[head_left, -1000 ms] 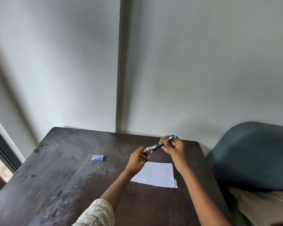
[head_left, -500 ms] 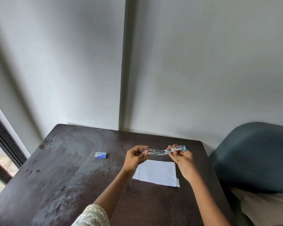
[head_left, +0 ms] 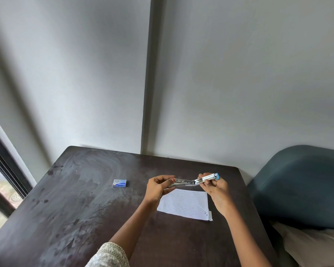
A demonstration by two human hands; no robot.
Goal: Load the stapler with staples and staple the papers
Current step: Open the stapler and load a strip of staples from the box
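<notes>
A small metal stapler (head_left: pixel 193 181) with a blue end is held in the air above the table, swung open almost flat. My left hand (head_left: pixel 158 188) pinches its left half and my right hand (head_left: pixel 217 188) grips its right, blue-tipped half. Under the hands, white papers (head_left: pixel 184 205) with faint printed lines lie flat on the dark table (head_left: pixel 81 205). A small blue staple box (head_left: pixel 120 183) rests on the table to the left of my left hand, closed as far as I can tell.
The table's far edge meets a grey wall. A dark blue-green cushioned seat (head_left: pixel 301 184) stands right of the table, with pale fabric (head_left: pixel 316 245) below it. A dark window frame (head_left: pixel 2 166) runs along the left.
The stapler has dropped from a steep tilt to nearly level and opened out wider. Both hands moved slightly apart and lower over the papers.
</notes>
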